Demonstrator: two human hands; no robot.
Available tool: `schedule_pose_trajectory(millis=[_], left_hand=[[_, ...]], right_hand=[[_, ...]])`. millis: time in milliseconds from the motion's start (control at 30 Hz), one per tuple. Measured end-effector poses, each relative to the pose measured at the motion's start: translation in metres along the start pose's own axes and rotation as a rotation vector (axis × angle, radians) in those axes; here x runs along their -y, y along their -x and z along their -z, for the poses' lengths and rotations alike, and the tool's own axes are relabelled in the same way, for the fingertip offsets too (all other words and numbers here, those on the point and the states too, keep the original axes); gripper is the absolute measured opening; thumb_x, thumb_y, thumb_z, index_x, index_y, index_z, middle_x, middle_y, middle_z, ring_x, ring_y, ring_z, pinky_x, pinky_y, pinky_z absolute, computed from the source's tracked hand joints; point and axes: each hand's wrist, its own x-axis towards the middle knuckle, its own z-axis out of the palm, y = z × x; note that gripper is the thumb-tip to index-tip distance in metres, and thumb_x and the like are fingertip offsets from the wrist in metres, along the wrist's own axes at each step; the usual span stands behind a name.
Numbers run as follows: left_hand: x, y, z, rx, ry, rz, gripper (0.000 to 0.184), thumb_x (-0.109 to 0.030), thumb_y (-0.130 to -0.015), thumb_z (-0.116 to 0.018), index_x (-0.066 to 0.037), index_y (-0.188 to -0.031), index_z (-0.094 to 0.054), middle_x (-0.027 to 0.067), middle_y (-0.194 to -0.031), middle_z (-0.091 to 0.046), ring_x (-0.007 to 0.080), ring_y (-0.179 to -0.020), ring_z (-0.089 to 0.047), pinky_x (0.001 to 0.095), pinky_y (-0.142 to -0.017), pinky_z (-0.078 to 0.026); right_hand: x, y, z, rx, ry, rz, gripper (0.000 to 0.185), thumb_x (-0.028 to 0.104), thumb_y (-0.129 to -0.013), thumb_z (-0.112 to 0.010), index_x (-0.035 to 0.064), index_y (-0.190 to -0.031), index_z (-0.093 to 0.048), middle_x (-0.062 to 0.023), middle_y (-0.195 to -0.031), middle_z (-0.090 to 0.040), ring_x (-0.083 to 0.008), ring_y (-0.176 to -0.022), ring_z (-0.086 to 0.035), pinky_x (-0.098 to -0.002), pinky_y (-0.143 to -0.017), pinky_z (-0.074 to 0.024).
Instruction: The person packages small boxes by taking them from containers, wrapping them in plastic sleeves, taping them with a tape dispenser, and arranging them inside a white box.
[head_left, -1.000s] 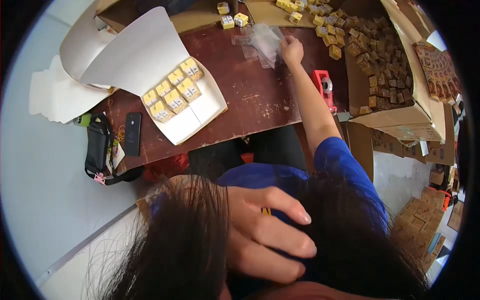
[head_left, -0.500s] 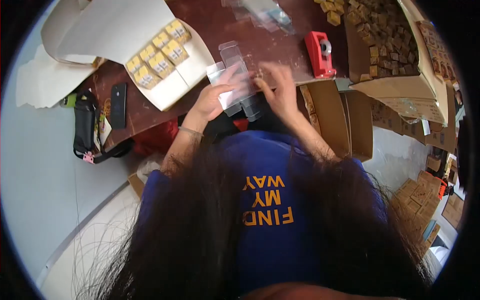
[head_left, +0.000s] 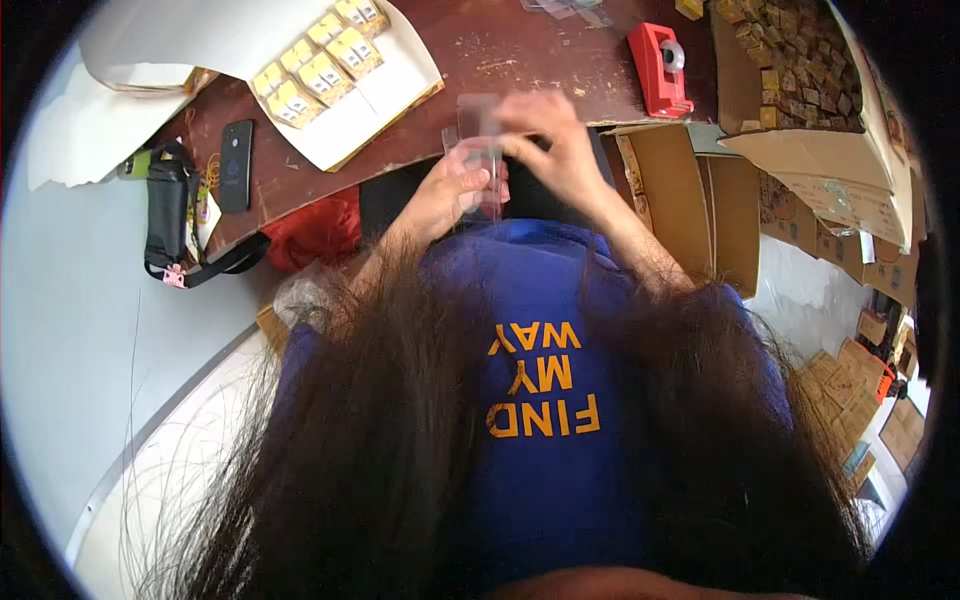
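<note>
A clear plastic folding box [head_left: 478,118] is held over the table's near edge, its flaps sticking up. My left hand [head_left: 450,190] is closed around its lower part, thumb in front. My right hand [head_left: 555,140] is at the box's upper right side, with bent fingers smeared by motion; whether they grip a flap I cannot tell. Beyond my left hand, several small yellow-and-white boxes [head_left: 322,78] stand in rows on a white cardboard tray [head_left: 335,150].
A red tape dispenser [head_left: 660,75] stands on the dark red table [head_left: 490,50]. To the right, a large carton [head_left: 820,165] holds many small yellow boxes, with an open carton [head_left: 670,185] below. A phone [head_left: 236,165] and black bag [head_left: 168,210] lie at left.
The plastic box has gone from lying flat and spread between my hands to being upright and narrower. My right hand has moved in to its top. The camera view has shifted.
</note>
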Motion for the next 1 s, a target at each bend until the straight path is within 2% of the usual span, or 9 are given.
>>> schedule_pose_trajectory(millis=[133, 300, 433, 467, 600, 633, 767, 933, 1000], left_hand=[[0.026, 0.011, -0.011, -0.138, -0.085, -0.112, 0.057, -0.02, -0.092, -0.069, -0.006, -0.141, -0.042, 0.0183, -0.122, -0.059, 0.0292, -0.1, -0.064, 0.0429, -0.092, -0.052], [0.019, 0.016, -0.02, -0.208, 0.386, 0.07, 0.051, -0.028, -0.099, -0.055, -0.002, -0.141, -0.045, 0.0196, -0.126, -0.059, 0.0303, -0.108, -0.064, 0.0412, -0.096, -0.05], [-0.002, 0.016, -0.023, -0.328, 0.094, 0.219, 0.042, -0.028, -0.098, -0.058, -0.006, -0.133, -0.053, 0.0169, -0.116, -0.062, 0.0284, -0.102, -0.064, 0.0384, -0.091, -0.05], [0.004, 0.018, -0.019, -0.331, 0.101, 0.229, 0.042, -0.028, -0.098, -0.058, -0.006, -0.133, -0.053, 0.0169, -0.116, -0.062, 0.0284, -0.102, -0.064, 0.0384, -0.091, -0.05], [0.012, 0.01, 0.0, -0.346, 0.166, 0.354, 0.04, -0.029, -0.098, -0.057, -0.005, -0.13, -0.055, 0.0173, -0.11, -0.064, 0.0293, -0.102, -0.063, 0.0386, -0.092, -0.049], [0.01, 0.012, -0.005, -0.35, 0.168, 0.354, 0.04, -0.029, -0.098, -0.057, -0.005, -0.13, -0.055, 0.0173, -0.11, -0.064, 0.0293, -0.102, -0.063, 0.0386, -0.092, -0.049], [0.008, 0.019, -0.029, -0.467, 0.023, 0.19, 0.041, -0.029, -0.103, -0.049, -0.004, -0.135, -0.051, 0.0199, -0.122, -0.061, 0.0297, -0.107, -0.064, 0.0421, -0.098, -0.05], [0.046, 0.015, 0.015, -0.164, 0.47, 0.051, 0.044, -0.028, -0.102, -0.054, -0.003, -0.138, -0.047, 0.0191, -0.12, -0.06, 0.0271, -0.105, -0.063, 0.0428, -0.097, -0.051], [0.045, 0.015, 0.015, -0.119, 0.318, 0.033, 0.047, -0.029, -0.101, -0.056, -0.004, -0.139, -0.045, 0.0185, -0.12, -0.06, 0.027, -0.105, -0.063, 0.0429, -0.096, -0.051]], right_hand=[[0.02, 0.032, -0.011, 0.214, -0.188, -0.106, 0.021, 0.014, -0.089, -0.071, 0.0076, -0.109, -0.073, -0.0073, -0.106, -0.07, -0.0197, -0.101, -0.059, -0.0321, -0.088, -0.0495], [0.015, 0.04, -0.02, 0.333, -0.375, -0.356, 0.019, 0.015, -0.091, -0.07, 0.0062, -0.108, -0.074, -0.0074, -0.104, -0.071, -0.0172, -0.093, -0.061, -0.0291, -0.083, -0.0509], [-0.001, 0.038, -0.027, -0.101, -0.554, -0.509, 0.018, 0.014, -0.092, -0.069, 0.0052, -0.107, -0.076, -0.0086, -0.104, -0.072, -0.0155, -0.088, -0.063, -0.0263, -0.077, -0.0515], [0.001, 0.038, -0.027, -0.101, -0.554, -0.522, 0.018, 0.014, -0.092, -0.069, 0.0052, -0.107, -0.076, -0.0086, -0.104, -0.072, -0.0155, -0.088, -0.063, -0.0263, -0.077, -0.0515], [0.008, 0.017, -0.028, 0.321, -0.561, -0.659, 0.016, 0.014, -0.092, -0.07, 0.0027, -0.101, -0.076, -0.0086, -0.099, -0.074, -0.0128, -0.078, -0.064, -0.0265, -0.069, -0.0532], [0.009, 0.018, -0.03, 0.324, -0.565, -0.661, 0.016, 0.014, -0.092, -0.07, 0.0027, -0.101, -0.076, -0.0086, -0.099, -0.074, -0.0128, -0.078, -0.064, -0.0265, -0.069, -0.0532], [0.016, 0.031, -0.037, 0.21, -0.426, -0.284, 0.021, 0.014, -0.091, -0.07, -0.0005, -0.105, -0.075, -0.0113, -0.1, -0.074, -0.0145, -0.07, -0.065, -0.0268, -0.063, -0.0539], [0.021, 0.021, -0.018, 0.356, -0.31, -0.567, 0.022, 0.011, -0.091, -0.069, 0.0041, -0.11, -0.075, -0.0117, -0.107, -0.072, -0.0166, -0.083, -0.065, -0.0268, -0.073, -0.0524], [0.017, 0.019, -0.015, 0.358, -0.283, -0.561, 0.022, 0.011, -0.091, -0.069, 0.0038, -0.111, -0.075, -0.0117, -0.107, -0.072, -0.0172, -0.085, -0.065, -0.0274, -0.075, -0.0524]])
